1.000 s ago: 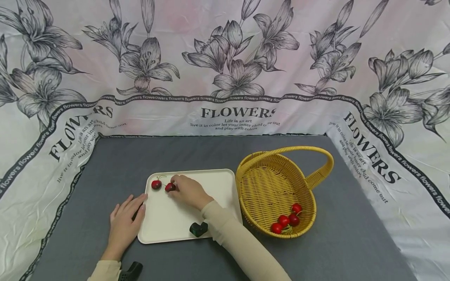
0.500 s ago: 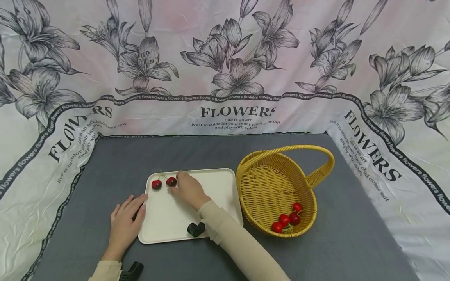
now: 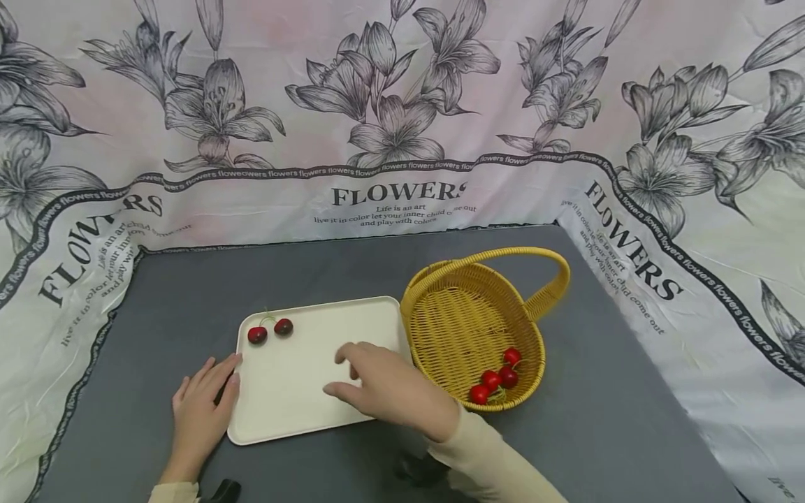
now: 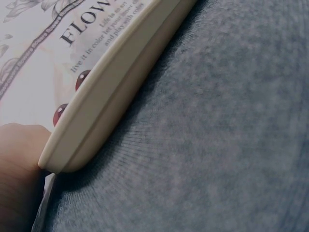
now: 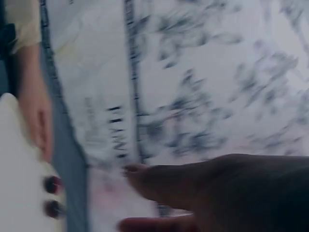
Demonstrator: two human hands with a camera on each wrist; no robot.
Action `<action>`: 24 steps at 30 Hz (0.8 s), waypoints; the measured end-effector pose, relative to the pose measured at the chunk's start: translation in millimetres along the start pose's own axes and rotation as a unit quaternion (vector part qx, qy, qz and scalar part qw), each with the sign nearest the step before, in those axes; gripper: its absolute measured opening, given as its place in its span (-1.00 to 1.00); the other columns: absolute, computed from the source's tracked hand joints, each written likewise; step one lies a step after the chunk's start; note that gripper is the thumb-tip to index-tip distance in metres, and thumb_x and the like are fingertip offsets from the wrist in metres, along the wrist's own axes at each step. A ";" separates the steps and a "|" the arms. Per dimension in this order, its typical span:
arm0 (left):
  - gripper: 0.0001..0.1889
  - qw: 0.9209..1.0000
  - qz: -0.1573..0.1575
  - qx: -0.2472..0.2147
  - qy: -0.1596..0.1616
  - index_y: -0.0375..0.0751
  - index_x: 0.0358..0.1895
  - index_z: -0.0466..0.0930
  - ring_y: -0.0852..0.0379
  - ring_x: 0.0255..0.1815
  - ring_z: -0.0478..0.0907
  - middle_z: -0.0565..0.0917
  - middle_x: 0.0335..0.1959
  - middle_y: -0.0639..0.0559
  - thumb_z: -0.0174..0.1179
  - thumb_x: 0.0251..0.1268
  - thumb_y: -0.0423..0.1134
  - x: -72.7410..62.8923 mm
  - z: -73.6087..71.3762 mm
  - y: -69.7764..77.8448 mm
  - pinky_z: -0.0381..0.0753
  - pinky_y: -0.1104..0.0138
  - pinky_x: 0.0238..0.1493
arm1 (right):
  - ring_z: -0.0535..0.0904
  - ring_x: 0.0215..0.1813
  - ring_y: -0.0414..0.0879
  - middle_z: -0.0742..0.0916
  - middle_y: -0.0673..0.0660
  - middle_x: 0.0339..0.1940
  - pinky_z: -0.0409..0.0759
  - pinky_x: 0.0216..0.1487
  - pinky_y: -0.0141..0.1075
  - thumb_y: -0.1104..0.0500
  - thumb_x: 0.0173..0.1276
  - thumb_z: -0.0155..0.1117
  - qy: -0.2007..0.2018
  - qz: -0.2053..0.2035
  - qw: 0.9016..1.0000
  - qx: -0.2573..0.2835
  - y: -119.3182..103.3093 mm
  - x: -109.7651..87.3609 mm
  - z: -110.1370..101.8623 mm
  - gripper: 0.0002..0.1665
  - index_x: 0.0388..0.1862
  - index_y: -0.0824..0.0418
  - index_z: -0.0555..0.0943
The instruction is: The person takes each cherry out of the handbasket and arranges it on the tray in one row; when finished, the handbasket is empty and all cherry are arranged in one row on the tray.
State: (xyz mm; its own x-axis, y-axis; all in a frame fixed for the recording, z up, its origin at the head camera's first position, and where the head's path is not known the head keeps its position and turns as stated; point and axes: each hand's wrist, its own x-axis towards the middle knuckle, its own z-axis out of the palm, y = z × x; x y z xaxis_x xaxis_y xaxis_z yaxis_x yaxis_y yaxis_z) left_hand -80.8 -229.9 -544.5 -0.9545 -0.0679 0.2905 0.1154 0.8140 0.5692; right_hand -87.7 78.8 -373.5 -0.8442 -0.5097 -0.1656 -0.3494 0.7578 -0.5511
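Two dark red cherries (image 3: 270, 330) with stems lie side by side near the far left corner of a white tray (image 3: 302, 398). My left hand (image 3: 202, 412) rests at the tray's left edge, fingers fairly straight, its fingertips touching the rim. Over the tray's right part hovers my right hand (image 3: 390, 384), thumb and fingers spread apart with nothing between them. In the right wrist view that hand (image 5: 188, 188) is dark and blurred. Several red cherries (image 3: 497, 377) sit together at the near right side of a yellow woven basket (image 3: 434, 307).
The basket, with its tall arched handle (image 3: 553, 293), stands against the tray's right side. Both lie on a dark grey cloth (image 3: 604, 391). Behind and at the sides hangs a pale flower-printed cloth (image 3: 390, 140).
My right hand has let go of the right-hand cherry, leaving it beside the other, and moved right and towards me. The head view has shifted slightly. The left hand stays on the tray edge.
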 end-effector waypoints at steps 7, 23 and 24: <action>-0.61 1.000 -0.006 -0.001 -0.003 0.00 0.30 0.47 -0.25 0.38 0.26 0.53 0.25 -0.15 -0.02 0.48 -0.11 -2.8 -1.4 1.6 -0.25 -0.28 0.37 | 0.42 -0.42 -0.23 0.57 -0.05 -0.44 0.43 -0.39 -0.35 0.00 0.33 0.29 0.009 0.021 0.995 -0.097 52.3 -80.0 -55.9 -0.71 -0.15 0.16 0.52; -0.61 1.000 -0.005 0.003 -0.011 -0.01 0.30 0.46 -0.27 0.37 0.25 0.52 0.25 -0.18 -0.05 0.50 -0.08 -1.0 -0.1 0.0 -0.26 -0.30 0.37 | 0.31 -0.48 -0.13 0.51 0.01 -0.57 0.27 -0.45 -0.28 0.50 0.13 0.17 -0.055 0.131 0.971 -0.193 176.2 -54.8 -68.0 -0.78 -0.42 0.20 0.51; -0.61 1.000 -0.005 0.003 -0.011 -0.01 0.30 0.46 -0.27 0.37 0.25 0.52 0.25 -0.18 -0.05 0.50 -0.08 -1.0 0.2 0.0 -0.26 -0.30 0.37 | 0.29 -0.49 -0.13 0.48 0.00 -0.58 0.25 -0.45 -0.28 0.49 0.15 0.16 -0.062 0.134 0.970 -0.195 178.2 -54.0 -67.5 -0.79 -0.42 0.19 0.50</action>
State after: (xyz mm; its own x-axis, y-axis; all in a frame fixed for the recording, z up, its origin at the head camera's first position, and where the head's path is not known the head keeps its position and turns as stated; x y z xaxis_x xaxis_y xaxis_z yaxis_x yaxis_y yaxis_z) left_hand -79.9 -229.7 -544.9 -0.9612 -0.0633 0.2683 0.1045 0.8171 0.5669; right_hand -131.9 268.9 -407.5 -0.8788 -0.3003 -0.3709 -0.2719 0.9538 -0.1280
